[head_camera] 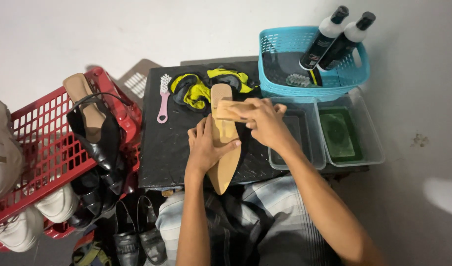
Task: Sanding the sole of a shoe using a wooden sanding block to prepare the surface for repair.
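Head view, looking down. A tan pointed shoe (225, 148) lies sole-up on the black bench (162, 148), its toe reaching past the near edge toward the person's lap. The left hand (206, 148) grips the shoe at mid-length, fingers wrapped over the left side and thumb pressed across the sole. The right hand (265, 120) is closed around a wooden-backed brush (231, 111), held flat against the heel end of the sole.

Behind the shoe, a yellow-and-black cloth (201, 86) lies crumpled on the bench, with a pink-handled brush (163, 98) just beside it on the left. To the right stand two clear plastic tubs: the nearer one (314, 148) touching the right wrist, the farther one (356, 130) holding a green sponge-like pad. A turquoise basket (285, 54) behind them carries two dark bottles (334, 39) with white necks, leaning on its rim.

At the left, a red crate (44, 148) holds black, tan and white shoes; a black pair (137, 236) stands on the floor beside it.
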